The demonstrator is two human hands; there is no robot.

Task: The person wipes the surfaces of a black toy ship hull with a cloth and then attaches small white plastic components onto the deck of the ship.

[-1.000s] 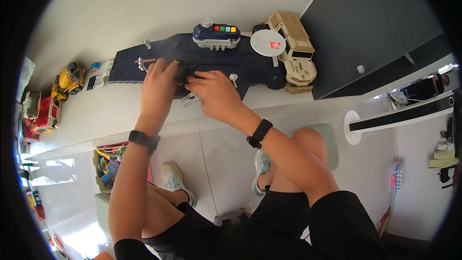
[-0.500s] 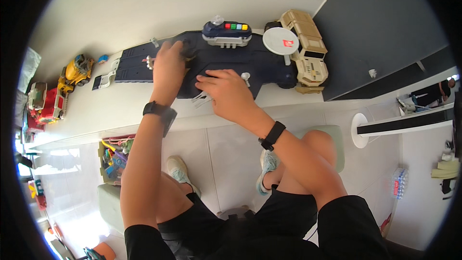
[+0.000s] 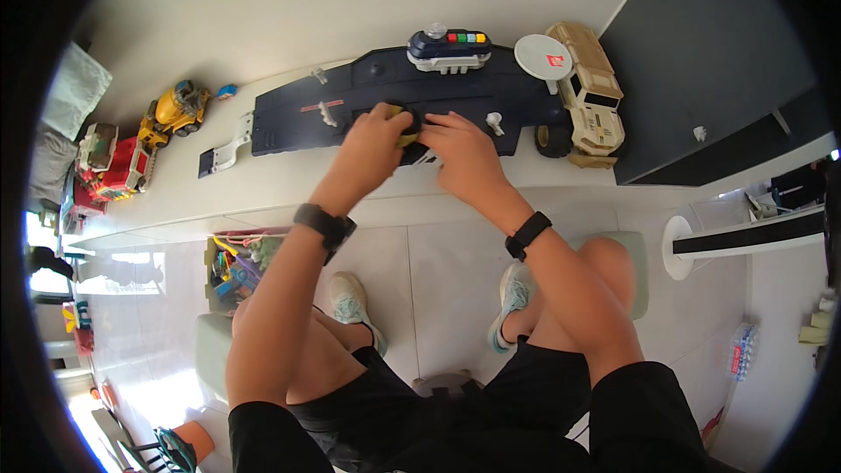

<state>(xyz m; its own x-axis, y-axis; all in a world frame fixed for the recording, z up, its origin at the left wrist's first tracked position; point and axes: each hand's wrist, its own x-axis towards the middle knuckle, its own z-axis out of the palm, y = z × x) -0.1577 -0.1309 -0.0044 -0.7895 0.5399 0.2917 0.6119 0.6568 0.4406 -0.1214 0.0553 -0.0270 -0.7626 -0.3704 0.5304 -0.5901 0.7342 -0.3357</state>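
My left hand (image 3: 366,156) is closed round a small round black-and-yellow piece (image 3: 406,125), possibly a toy wheel or vehicle. It is held over the near edge of a long dark-blue toy ship deck (image 3: 372,79). My right hand (image 3: 470,156) reaches in from the other side. Its fingers are stretched out, the tips at the piece's edge; the thumb is hidden. Small white parts stand on the deck: one (image 3: 327,114) left of my left hand, another (image 3: 495,123) right of my right hand. A toy bridge tower (image 3: 448,61) with coloured squares sits at the far edge.
A tan toy truck (image 3: 600,92) and a white disc on a stem (image 3: 539,57) are at the deck's right end. Leftward are a grey ramp piece (image 3: 229,149), a yellow mixer truck (image 3: 175,114) and a red toy truck (image 3: 123,166). A toy box (image 3: 229,271) stands on the floor.
The whole view has shifted. My left hand has come rightward and nearer across the deck with the round piece, and now meets my right hand there.
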